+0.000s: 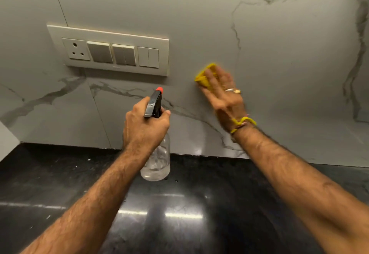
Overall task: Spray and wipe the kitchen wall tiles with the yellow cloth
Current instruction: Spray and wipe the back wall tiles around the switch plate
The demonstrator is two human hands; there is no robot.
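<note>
Right hand [223,96], fingers straight, presses the yellow cloth [205,74] flat on the wall tiles [279,54], cloth protruding beyond the fingertips; left hand [143,126], its grip clamped round the spray bottle [157,159] neck, above the counter [179,213].

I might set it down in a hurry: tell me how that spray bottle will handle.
The spray bottle looks nearly empty, so probably light. Tall with a narrow base, it may tip on the glossy counter. The left hand grips only its neck, so the clear body could swing.
</note>
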